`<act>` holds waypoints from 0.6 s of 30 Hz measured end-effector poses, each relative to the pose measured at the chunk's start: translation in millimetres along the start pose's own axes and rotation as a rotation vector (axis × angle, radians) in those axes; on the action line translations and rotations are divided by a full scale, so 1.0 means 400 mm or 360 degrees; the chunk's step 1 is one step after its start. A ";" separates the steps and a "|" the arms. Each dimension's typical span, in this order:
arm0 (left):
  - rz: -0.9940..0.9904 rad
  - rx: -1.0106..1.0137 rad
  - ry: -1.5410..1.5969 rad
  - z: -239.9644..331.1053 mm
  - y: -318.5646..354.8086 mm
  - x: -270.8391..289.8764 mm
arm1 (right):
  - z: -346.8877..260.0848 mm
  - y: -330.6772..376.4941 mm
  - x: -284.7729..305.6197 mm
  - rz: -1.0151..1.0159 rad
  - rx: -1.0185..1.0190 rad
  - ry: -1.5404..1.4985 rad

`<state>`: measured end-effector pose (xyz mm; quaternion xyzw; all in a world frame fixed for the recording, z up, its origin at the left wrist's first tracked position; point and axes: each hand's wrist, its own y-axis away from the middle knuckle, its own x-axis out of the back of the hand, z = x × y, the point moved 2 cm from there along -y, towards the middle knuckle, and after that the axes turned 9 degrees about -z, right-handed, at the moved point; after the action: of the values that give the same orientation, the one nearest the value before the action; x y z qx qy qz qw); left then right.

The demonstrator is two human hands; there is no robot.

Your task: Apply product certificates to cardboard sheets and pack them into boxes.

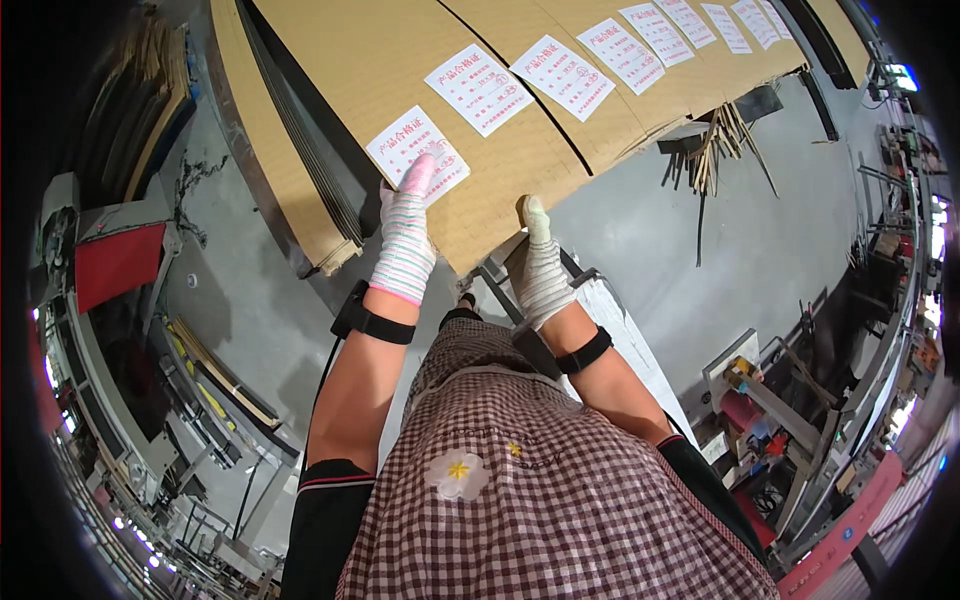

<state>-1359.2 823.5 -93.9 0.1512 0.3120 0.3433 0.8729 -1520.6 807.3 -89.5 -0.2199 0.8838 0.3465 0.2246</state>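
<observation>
A broad brown cardboard sheet (pixel 480 235) lies before me, with a row of white paper labels printed in red (pixel 480 88) running to the far right. My left hand (pixel 403 235), in a striped knitted glove, grips the sheet's left edge. Its thumb rests on the nearest label (pixel 405 150), and its other fingers are mostly hidden beneath. At the front edge, my right hand (pixel 543 270), also gloved, is closed with its thumb up against the cardboard; its fingers are out of sight under the edge.
To the left stands another stack of brown sheets (pixel 290 170), separated by a dark gap. A bundle of thin strips (pixel 722 150) hangs below the sheets at right. Below my right hand is a long white panel (pixel 620 330). Machinery and a red panel (pixel 120 268) stand farther left.
</observation>
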 end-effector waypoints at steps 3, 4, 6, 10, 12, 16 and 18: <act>0.0149 0.0030 -0.0005 0.011 0.021 -0.027 | -0.028 0.009 -0.027 -0.0045 0.0028 -0.0117; 0.0155 -0.0005 -0.0043 0.017 0.025 -0.029 | -0.036 0.012 -0.036 -0.0135 0.0083 -0.0184; 0.0146 -0.0004 -0.0033 0.030 0.036 -0.032 | -0.029 0.010 -0.037 -0.0027 0.0132 -0.0351; 0.0151 -0.0071 0.0001 0.009 0.063 -0.007 | 0.001 0.018 0.011 0.0160 -0.0028 -0.0108; 0.0027 -0.0097 0.0087 -0.017 0.110 -0.017 | 0.065 0.015 0.113 0.0252 -0.0124 0.0047; 0.0144 -0.0126 0.0265 -0.136 0.213 -0.024 | 0.023 0.045 0.237 0.0040 0.0116 0.1187; 0.0023 -0.0150 0.0283 -0.161 0.282 -0.035 | -0.096 0.111 0.227 -0.0502 0.0005 0.2297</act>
<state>-1465.8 897.9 -82.7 0.0812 0.3705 0.3759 0.8455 -1626.9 788.1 -91.2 -0.5172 0.7701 0.0780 -0.3652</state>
